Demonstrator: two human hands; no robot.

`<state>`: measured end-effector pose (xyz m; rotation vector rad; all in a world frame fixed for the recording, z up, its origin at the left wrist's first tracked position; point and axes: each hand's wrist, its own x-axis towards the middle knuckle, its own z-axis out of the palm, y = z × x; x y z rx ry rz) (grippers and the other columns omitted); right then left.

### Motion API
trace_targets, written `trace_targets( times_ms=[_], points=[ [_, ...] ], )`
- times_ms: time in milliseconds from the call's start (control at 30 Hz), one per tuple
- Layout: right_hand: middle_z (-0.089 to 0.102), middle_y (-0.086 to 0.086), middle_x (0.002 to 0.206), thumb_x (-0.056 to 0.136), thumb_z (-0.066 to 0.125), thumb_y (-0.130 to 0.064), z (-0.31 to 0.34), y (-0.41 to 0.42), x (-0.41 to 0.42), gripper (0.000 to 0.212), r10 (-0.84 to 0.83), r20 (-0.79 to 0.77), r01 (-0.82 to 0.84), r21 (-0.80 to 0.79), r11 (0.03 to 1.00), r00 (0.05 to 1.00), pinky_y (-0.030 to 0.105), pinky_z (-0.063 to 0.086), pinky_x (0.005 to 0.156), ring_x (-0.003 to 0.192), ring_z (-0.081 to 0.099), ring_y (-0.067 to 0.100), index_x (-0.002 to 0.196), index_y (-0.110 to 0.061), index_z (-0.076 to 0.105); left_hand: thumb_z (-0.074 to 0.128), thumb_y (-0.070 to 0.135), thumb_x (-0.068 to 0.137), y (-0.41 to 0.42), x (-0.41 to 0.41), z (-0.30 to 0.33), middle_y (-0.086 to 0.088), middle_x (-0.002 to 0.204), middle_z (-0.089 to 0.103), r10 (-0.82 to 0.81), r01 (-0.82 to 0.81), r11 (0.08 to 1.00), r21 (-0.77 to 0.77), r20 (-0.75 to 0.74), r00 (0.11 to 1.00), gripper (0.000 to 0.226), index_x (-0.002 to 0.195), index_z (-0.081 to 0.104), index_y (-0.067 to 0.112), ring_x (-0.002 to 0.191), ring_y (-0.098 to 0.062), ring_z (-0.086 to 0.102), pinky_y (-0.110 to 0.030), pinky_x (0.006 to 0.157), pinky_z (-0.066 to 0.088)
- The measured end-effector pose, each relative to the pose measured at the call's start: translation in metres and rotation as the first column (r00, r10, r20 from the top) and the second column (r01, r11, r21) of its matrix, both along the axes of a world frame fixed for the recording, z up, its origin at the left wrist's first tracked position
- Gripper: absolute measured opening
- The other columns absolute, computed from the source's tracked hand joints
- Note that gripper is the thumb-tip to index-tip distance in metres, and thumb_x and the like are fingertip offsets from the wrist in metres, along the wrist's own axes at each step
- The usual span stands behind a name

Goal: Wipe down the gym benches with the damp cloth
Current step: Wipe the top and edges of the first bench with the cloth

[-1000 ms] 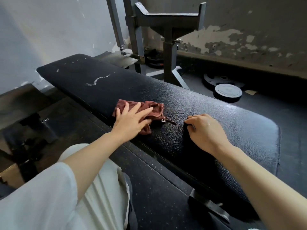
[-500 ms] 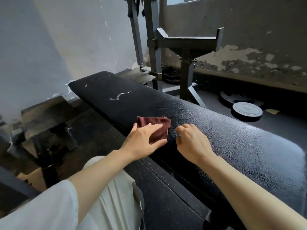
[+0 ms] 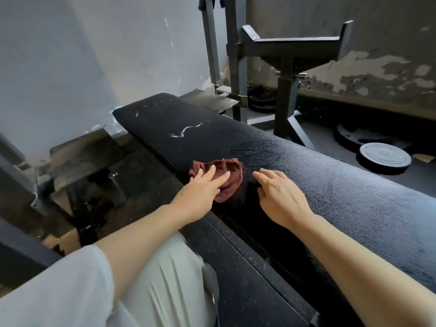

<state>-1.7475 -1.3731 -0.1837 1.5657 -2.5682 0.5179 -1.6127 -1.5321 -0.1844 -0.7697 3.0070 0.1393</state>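
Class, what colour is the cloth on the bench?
Dark maroon cloth, seen in the head view.

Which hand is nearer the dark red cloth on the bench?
Left. The left hand lies on the dark red cloth, straight fingers pressing it to the bench. The right hand is just right of the cloth, off it.

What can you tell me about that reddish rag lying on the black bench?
The cloth is a small dark maroon rag of soft fabric, bunched into wrinkled folds, not spread flat. It lies on the near edge of the black textured bench pad, short of the pale scuff marks farther along. The left hand presses it with straight fingers laid on top. The right hand rests on the pad just beside it, not on it.
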Motion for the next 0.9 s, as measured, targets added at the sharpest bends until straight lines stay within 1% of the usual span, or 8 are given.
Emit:
trace_targets(
  times_ms=[100, 167, 300, 433, 500, 700, 800, 900],
  points=[
    [0.057, 0.002, 0.129, 0.095, 0.044, -0.019, -0.002, -0.007, -0.01, 0.035, -0.009, -0.023, 0.009, 0.012, 1.0, 1.0, 0.031, 0.034, 0.104, 0.124, 0.045, 0.023, 0.127, -0.015, 0.056, 0.033, 0.014, 0.104, -0.019, -0.021, 0.003, -0.01, 0.162, 0.003, 0.083, -0.083, 0.996, -0.017, 0.006, 0.997, 0.057, 0.153, 0.01, 0.034, 0.146, -0.041, 0.005, -0.054, 0.117, 0.011],
    [0.056, 0.0, 0.129, 0.094, 0.045, -0.02, 0.0, -0.01, -0.02, 0.035, -0.028, -0.019, 0.029, 0.018, 0.999, 0.999, 0.032, 0.035, 0.104, 0.125, 0.044, 0.022, 0.126, -0.016, 0.056, 0.032, 0.015, 0.105, -0.012, -0.023, 0.002, -0.008, 0.162, 0.002, 0.032, -0.032, 0.999, 0.008, -0.033, 0.999, 0.055, 0.153, 0.013, 0.033, 0.147, -0.037, 0.002, -0.052, 0.119, 0.006],
    [0.055, 0.0, 0.13, 0.092, 0.049, -0.024, 0.004, -0.016, -0.042, 0.036, -0.063, 0.015, 0.062, 0.042, 0.997, 0.998, 0.036, 0.039, 0.102, 0.125, 0.043, 0.023, 0.127, -0.019, 0.056, 0.032, 0.021, 0.105, -0.004, -0.005, -0.002, 0.008, 0.162, 0.001, -0.165, 0.18, 0.976, 0.119, -0.131, 0.978, 0.053, 0.15, 0.013, 0.042, 0.149, -0.022, -0.004, -0.037, 0.12, -0.001],
    [0.055, -0.001, 0.129, 0.093, 0.049, -0.031, 0.008, -0.028, -0.057, 0.035, -0.07, 0.007, 0.07, 0.073, 0.995, 0.998, 0.036, 0.041, 0.1, 0.123, 0.045, 0.024, 0.126, -0.023, 0.058, 0.028, 0.023, 0.106, -0.035, -0.038, 0.004, 0.002, 0.163, -0.001, -0.081, 0.082, 0.995, 0.048, -0.02, 0.997, 0.053, 0.152, 0.007, 0.038, 0.149, -0.029, -0.002, -0.046, 0.12, 0.006],
    [0.058, -0.003, 0.125, 0.094, 0.048, -0.034, 0.006, -0.033, -0.06, 0.034, -0.075, -0.024, 0.077, 0.081, 0.994, 0.997, 0.035, 0.039, 0.099, 0.119, 0.048, 0.023, 0.124, -0.025, 0.06, 0.027, 0.022, 0.106, -0.035, -0.059, 0.007, 0.0, 0.163, -0.002, -0.052, 0.053, 0.998, 0.035, -0.024, 0.998, 0.053, 0.152, 0.007, 0.037, 0.149, -0.031, -0.002, -0.048, 0.118, 0.004],
    [0.063, -0.003, 0.107, 0.09, 0.05, -0.036, -0.004, -0.043, -0.072, 0.025, -0.048, -0.037, 0.049, 0.026, 0.998, 0.998, 0.035, 0.045, 0.087, 0.104, 0.053, 0.025, 0.102, -0.022, 0.068, 0.032, 0.024, 0.105, -0.027, -0.067, 0.003, 0.011, 0.162, 0.001, -0.223, 0.234, 0.964, 0.13, -0.092, 0.97, 0.052, 0.15, 0.014, 0.043, 0.149, -0.019, -0.005, -0.039, 0.119, 0.0],
    [0.064, -0.005, 0.11, 0.091, 0.053, -0.039, -0.003, -0.041, -0.084, 0.029, -0.01, -0.046, 0.012, 0.044, 0.999, 0.999, 0.035, 0.046, 0.088, 0.106, 0.053, 0.023, 0.11, -0.024, 0.069, 0.028, 0.025, 0.106, -0.047, -0.093, 0.011, 0.006, 0.162, 0.0, -0.163, 0.163, 0.983, 0.087, 0.0, 0.987, 0.051, 0.151, 0.01, 0.041, 0.149, -0.025, -0.003, -0.044, 0.119, 0.005],
    [0.066, -0.003, 0.105, 0.09, 0.054, -0.037, -0.008, -0.04, -0.088, 0.029, -0.026, -0.042, 0.024, -0.04, 0.999, 0.999, 0.037, 0.047, 0.085, 0.103, 0.056, 0.025, 0.108, -0.022, 0.071, 0.027, 0.022, 0.106, -0.053, -0.124, 0.015, 0.001, 0.163, 0.001, -0.102, 0.101, 0.992, 0.071, 0.013, 0.995, 0.052, 0.153, 0.01, 0.037, 0.149, -0.029, -0.001, -0.049, 0.118, 0.005]
  ],
)
